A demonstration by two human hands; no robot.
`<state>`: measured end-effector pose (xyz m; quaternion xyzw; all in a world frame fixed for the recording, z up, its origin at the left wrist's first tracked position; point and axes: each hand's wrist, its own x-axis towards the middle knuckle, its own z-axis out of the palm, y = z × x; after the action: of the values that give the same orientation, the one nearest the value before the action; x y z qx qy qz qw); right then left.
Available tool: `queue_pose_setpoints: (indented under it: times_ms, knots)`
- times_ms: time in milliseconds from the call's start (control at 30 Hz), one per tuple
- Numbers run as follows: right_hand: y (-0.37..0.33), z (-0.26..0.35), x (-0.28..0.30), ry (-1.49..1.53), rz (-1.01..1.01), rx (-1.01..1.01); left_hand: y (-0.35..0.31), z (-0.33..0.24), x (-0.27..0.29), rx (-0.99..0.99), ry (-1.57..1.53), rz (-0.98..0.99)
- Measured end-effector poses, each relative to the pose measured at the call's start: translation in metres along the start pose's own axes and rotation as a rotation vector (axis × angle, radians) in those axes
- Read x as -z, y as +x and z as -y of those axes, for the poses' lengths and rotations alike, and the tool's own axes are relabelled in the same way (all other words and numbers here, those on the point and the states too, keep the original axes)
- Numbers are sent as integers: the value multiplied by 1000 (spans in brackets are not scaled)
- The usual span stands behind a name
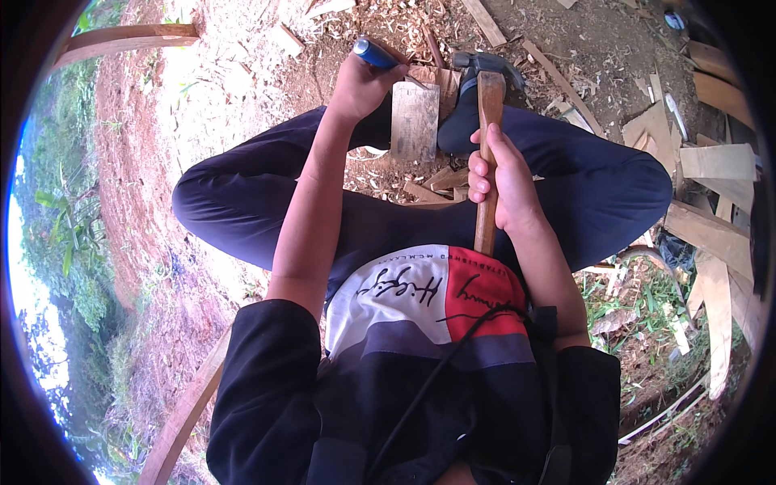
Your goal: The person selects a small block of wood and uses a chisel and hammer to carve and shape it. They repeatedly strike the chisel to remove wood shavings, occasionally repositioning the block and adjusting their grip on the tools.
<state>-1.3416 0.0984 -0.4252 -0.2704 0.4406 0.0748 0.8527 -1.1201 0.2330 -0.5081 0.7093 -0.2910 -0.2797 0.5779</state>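
My left hand is closed around a chisel with a blue handle, and its narrow metal end slants down to the right over the wood. A weathered, pale wooden block lies between my feet, just below that tool's tip. Gripped in my right hand is a claw hammer. Its wooden handle runs toward my lap, and its dark metal head sits at the far end, right of the block. The hammer head appears apart from the chisel.
My bent legs frame the work spot, with one dark shoe beside the block. Wood shavings and offcuts litter the dirt ground. Several planks are piled at the right. A curved timber crosses the upper left, and greenery lies beyond.
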Motion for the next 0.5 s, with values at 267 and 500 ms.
queue_pose_setpoints:
  times_ms: [267, 500]
  knots:
    - [0, -2, -2, -54, 1, 29, -1, 0, -5, -16, -25, -69]
    - [0, -2, -4, -73, -11, 25, 1, 7, -2, -31, -34, -69]
